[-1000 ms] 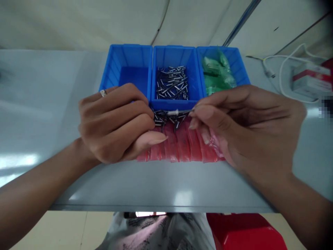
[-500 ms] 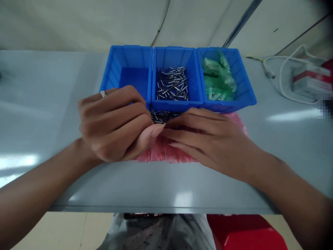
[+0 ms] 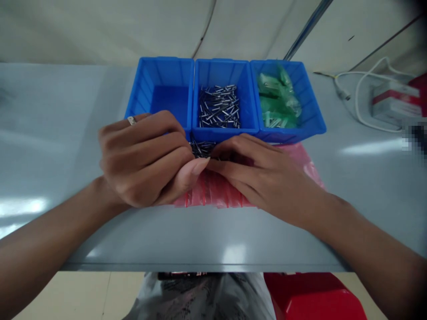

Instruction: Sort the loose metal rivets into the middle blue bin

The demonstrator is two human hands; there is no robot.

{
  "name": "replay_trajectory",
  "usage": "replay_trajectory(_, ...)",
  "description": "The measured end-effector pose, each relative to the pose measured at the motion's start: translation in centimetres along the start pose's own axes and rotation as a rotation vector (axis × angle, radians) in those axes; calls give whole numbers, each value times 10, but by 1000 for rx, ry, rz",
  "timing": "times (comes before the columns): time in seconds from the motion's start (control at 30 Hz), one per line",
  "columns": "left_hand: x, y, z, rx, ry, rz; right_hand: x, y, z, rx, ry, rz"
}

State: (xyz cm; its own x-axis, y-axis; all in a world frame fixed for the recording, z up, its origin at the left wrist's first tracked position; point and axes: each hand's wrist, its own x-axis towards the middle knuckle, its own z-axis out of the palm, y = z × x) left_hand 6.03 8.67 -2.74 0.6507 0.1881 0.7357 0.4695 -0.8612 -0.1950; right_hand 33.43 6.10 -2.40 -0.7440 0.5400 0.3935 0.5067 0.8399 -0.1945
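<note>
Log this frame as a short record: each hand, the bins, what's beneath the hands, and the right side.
left hand: curled, wearing a ring; contents hidden
right hand: fingertips by left thumb; contents hidden
middle blue bin: loose metal pins
right blue bin: green plastic bags
beneath hands: pink bags, pin pile
right side: white cable, red-and-white box

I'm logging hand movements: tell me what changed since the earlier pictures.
The right hand has moved left and turned palm down, now at the loose metal pins beside the left hand. The pin it pinched earlier is out of view; I can't tell if it was let go. The left hand and blue bins stayed put.
</note>
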Motion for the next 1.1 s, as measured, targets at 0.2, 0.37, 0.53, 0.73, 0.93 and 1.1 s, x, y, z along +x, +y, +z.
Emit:
replay_trajectory(0.2, -1, -1, 3, 7, 31, 16, -3, -1, 7, -82, 74, -22)
replay_trajectory(0.37, -1, 1, 2, 18, 23, 16, -5, -1, 6, -149, 183, -21)
replay_trajectory(0.53, 1, 1, 0, 21, -3, 3, -4, 2, -2, -186, 143, -29)
replay_trajectory(0.73, 2, -1, 0, 25, -3, 29, -2, 4, -7, -240, 2, -219)
replay_trajectory(0.93, 2, -2, 2, 5, 14, 35, -2, 4, -4, -230, 31, -186)
replay_trajectory(1.1, 2, -2, 2, 22, 10, 33, -3, 5, 0, -188, 32, -194)
